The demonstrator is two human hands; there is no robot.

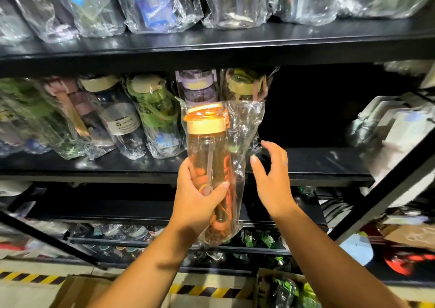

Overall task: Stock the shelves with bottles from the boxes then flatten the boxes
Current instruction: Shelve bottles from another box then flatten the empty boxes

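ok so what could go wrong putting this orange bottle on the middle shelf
1. The left hand grips the orange bottle low down, through slick clear wrap, while the right hand is open and off it; the bottle might slip or tip.
2. The wrapped bottles on the middle shelf look tilted rather than upright; nudging them with the bottle or its loose wrap could topple the row.
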